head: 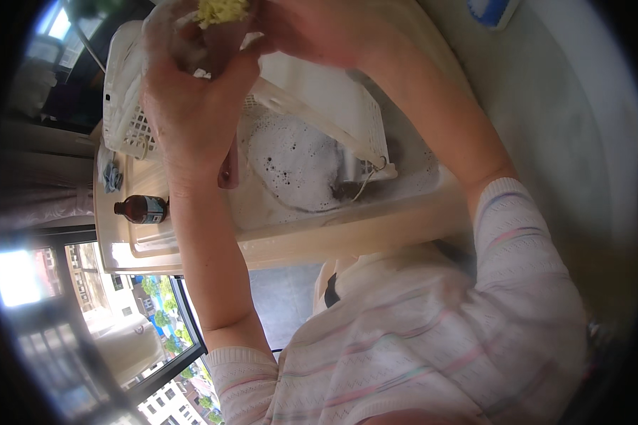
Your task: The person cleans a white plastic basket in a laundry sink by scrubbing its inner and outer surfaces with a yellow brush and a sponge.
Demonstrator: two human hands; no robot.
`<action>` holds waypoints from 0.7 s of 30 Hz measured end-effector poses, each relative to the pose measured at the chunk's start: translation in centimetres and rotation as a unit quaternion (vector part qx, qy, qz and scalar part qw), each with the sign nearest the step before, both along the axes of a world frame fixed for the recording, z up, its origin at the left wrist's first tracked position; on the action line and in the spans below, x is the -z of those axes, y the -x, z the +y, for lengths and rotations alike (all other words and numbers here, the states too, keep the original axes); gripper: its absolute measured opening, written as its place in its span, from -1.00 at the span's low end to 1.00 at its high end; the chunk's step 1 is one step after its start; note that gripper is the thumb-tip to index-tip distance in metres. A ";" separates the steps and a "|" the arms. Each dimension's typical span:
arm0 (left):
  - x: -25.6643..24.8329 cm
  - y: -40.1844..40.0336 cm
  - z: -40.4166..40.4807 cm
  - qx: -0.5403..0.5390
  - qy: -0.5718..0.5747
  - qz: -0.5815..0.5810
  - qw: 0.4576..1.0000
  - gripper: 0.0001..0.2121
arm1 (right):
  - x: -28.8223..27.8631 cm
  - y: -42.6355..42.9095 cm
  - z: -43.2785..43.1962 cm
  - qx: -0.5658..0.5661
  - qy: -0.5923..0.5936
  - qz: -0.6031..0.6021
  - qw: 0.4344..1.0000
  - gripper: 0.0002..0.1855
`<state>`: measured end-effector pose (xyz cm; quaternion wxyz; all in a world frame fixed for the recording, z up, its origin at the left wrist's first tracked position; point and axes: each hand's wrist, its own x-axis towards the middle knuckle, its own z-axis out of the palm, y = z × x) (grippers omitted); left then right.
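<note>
My left hand (196, 101) is raised over a washing sink, thumb and fingers curled at the top of the view. Close by it, my right hand (303, 32) reaches in from the right, its fingers meeting the left near a yellow tufted thing (223, 11). The top edge cuts off this yellow thing, and my left hand closes around its lower side. Which of my right fingers touch it is hidden. Past my left wrist shows the end of a pink handle (227, 172) with a hole. Below, a white plastic basket (372, 122) leans in soapy foam (292, 159).
The sink's front rim (340, 234) runs before my body. On its left ledge, a brown bottle (143, 209) lies sideways near a crumpled blue cloth (112, 177). Another white basket part (122, 106) stands upper left. A blue-and-white object (492, 11) lies upper right. A window (154, 319) is at left.
</note>
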<state>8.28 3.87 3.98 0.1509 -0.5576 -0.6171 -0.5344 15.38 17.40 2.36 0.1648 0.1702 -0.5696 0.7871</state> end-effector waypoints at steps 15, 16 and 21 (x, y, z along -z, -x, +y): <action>0.3 -1.8 0.3 -0.092 0.034 -0.246 0.964 -0.82 | 35.0 -0.5 14.7 0.199 -0.420 -0.502 0.729 -0.45; 0.3 -1.7 0.2 -0.084 0.030 -0.254 0.963 -0.83 | 34.2 -0.9 15.6 0.173 -0.418 -0.510 0.732 -0.47; 0.2 -2.5 1.8 -0.074 0.003 -0.246 0.966 -0.88 | 37.3 -3.3 16.6 0.477 -0.563 -0.394 0.548 -0.60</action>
